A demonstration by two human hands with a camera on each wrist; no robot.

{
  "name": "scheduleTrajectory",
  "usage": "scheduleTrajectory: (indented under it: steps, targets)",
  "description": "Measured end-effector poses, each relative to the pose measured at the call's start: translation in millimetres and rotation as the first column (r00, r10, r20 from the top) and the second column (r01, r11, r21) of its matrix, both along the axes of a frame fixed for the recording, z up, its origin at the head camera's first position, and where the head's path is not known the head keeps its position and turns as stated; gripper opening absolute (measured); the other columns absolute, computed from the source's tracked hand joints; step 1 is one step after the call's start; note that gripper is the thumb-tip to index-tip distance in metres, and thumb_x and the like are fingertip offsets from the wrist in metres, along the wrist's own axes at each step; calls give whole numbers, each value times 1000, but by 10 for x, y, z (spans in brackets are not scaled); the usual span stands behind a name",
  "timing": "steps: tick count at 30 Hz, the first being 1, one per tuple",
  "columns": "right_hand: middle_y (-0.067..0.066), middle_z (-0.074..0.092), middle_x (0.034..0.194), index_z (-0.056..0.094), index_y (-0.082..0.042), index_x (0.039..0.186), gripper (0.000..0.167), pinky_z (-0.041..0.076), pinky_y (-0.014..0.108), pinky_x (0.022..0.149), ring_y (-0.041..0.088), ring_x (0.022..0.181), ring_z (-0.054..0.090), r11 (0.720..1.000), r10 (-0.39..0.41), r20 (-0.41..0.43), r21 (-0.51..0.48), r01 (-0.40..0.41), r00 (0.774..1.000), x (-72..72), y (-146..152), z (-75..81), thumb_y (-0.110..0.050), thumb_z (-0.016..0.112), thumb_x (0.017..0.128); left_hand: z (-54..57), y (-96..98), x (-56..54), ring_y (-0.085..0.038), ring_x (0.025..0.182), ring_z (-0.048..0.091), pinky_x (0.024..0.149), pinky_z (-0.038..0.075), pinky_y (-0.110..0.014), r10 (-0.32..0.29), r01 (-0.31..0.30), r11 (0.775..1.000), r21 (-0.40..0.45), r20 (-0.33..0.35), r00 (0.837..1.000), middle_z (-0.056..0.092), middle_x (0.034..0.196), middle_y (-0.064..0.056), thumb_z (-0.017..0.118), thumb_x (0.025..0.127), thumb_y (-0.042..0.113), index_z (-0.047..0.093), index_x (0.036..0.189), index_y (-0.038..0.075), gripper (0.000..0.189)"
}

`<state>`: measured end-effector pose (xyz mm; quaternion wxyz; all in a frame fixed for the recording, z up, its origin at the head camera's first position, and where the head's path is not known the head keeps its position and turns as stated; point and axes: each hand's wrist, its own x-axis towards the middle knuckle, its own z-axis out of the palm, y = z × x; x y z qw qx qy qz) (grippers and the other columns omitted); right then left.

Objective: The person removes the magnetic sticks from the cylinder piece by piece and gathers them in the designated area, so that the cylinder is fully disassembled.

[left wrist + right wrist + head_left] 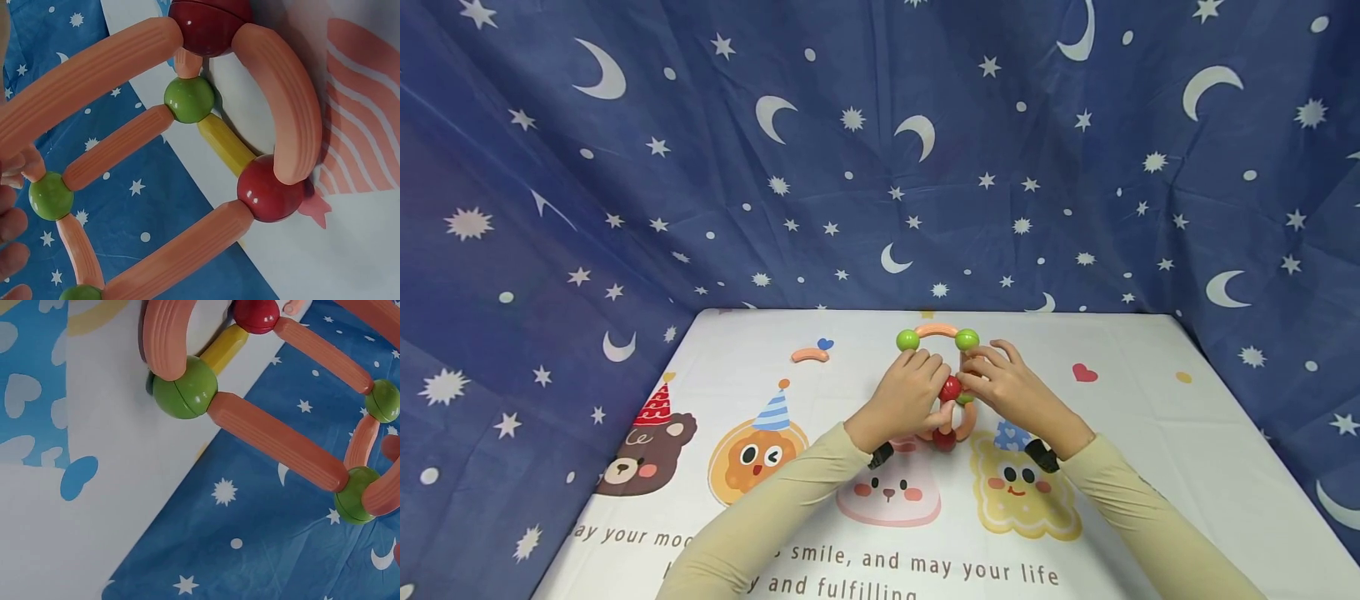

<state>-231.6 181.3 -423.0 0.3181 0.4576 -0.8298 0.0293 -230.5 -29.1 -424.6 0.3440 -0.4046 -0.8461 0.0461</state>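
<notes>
A frame of ridged orange sticks and glossy balls (936,330) stands on the table between my hands. In the left wrist view, a large curved orange stick (94,78) runs from a dark red ball (209,28) to fingers at the left edge. My left hand (904,393) curls over the frame's left side and seems to grip this stick. My right hand (1011,392) bends its fingers at a red ball (951,388), seemingly pinching it; the contact is partly hidden. A green ball (185,387) and a yellow stick (225,349) belong to the lower frame.
One loose curved orange stick (810,355) lies left of the frame. The white tablecloth (1135,417) carries printed cartoon animals and lettering. Behind the table hangs a blue curtain (850,208) with moons and stars.
</notes>
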Motion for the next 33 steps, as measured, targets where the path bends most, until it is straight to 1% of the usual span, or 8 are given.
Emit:
scheduleTrajectory:
  steps: [3, 8, 12, 20, 23, 27, 30, 33]
  targets:
    - [3, 66, 96, 68, -14, 96, 33, 41, 50, 93, 24, 101, 58, 1000, 2, -4, 4, -2, 1000, -1, 4, -11, -12, 82, 67, 10, -4, 8, -16, 79, 50, 76, 39, -28, -4, 4, 1000, -6, 13, 1000, 56, 85, 1, 53, 75, 44, 58, 89, 13, 33]
    - [3, 65, 96, 67, -14, 97, 29, 40, 50, 94, 23, 101, 57, 1000, 4, 0, 9, -4, 1000, -1, -7, 2, -16, 79, 70, 17, -14, 22, -16, 78, 49, 75, 38, -29, -47, 46, 999, 14, 66, 997, 54, 84, 1, 51, 74, 40, 56, 89, 13, 31]
    - [3, 65, 94, 67, -12, 97, 31, 40, 50, 93, 24, 101, 57, 1000, 13, -6, 1, -13, 1000, -6, -21, 1, -18, 78, 70, 16, -6, 21, -15, 77, 50, 75, 39, -29, -63, 61, 998, 24, 74, 995, 54, 83, 1, 50, 74, 38, 56, 90, 13, 31]
    - [3, 65, 95, 65, -11, 96, 32, 40, 50, 93, 23, 100, 57, 1000, 25, 1, -11, -25, 1000, 0, -40, 0, -19, 80, 69, 76, 10, 43, -17, 83, 53, 78, 41, -30, -15, 17, 999, -27, 92, 996, 57, 86, 0, 61, 77, 45, 58, 94, 12, 36]
    - [3, 65, 96, 64, -11, 97, 33, 39, 50, 94, 23, 102, 56, 1000, 15, 15, 2, -15, 1000, 3, -39, 0, -19, 79, 69, 126, 7, 65, -16, 84, 52, 79, 40, -30, 18, -11, 997, -70, 98, 995, 57, 88, 2, 59, 77, 42, 58, 95, 14, 34]
    - [3, 65, 96, 64, -11, 96, 35, 40, 50, 95, 23, 102, 56, 1000, 10, 20, 8, -10, 1000, 8, -39, 1, -18, 80, 66, 186, 17, 82, -15, 86, 51, 81, 40, -30, 46, -30, 993, -116, 138, 989, 57, 90, 3, 59, 78, 42, 58, 97, 15, 34]
    - [3, 65, 95, 63, -11, 94, 34, 40, 50, 94, 23, 101, 56, 1000, 18, 14, 4, -18, 1000, 12, -48, 5, -19, 81, 67, 203, 31, 81, -15, 87, 51, 81, 40, -30, 59, -36, 989, -144, 162, 985, 58, 90, 3, 59, 78, 43, 57, 97, 15, 34]
    - [2, 64, 94, 61, -12, 92, 31, 40, 50, 93, 22, 100, 57, 1000, 23, 7, 2, -23, 1000, 16, -48, 8, -20, 80, 68, 196, 51, 66, -15, 87, 52, 81, 40, -30, 60, -34, 986, -164, 158, 986, 58, 90, 4, 59, 79, 43, 57, 96, 15, 33]
